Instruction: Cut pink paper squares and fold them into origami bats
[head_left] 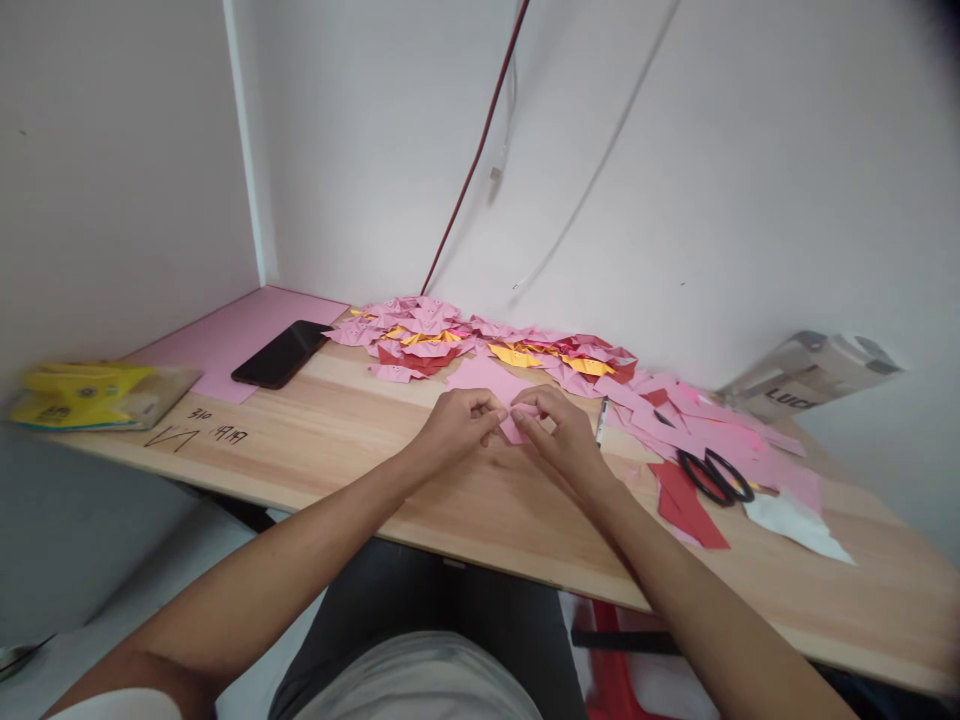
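Between my two hands, just above the wooden table, is a small piece of pink paper that looks folded. My left hand pinches its left side between thumb and fingers. On the other side, my right hand grips the paper with the thumb in front. The fingertips of both hands nearly meet at its top. Behind them lies a larger flat pink sheet. A pen rests just right of my right hand.
Folded pink, red and yellow paper pieces are heaped along the wall. At right lie black-handled scissors, red paper, a white scrap and a clear printed bag. A phone and a yellow package are left.
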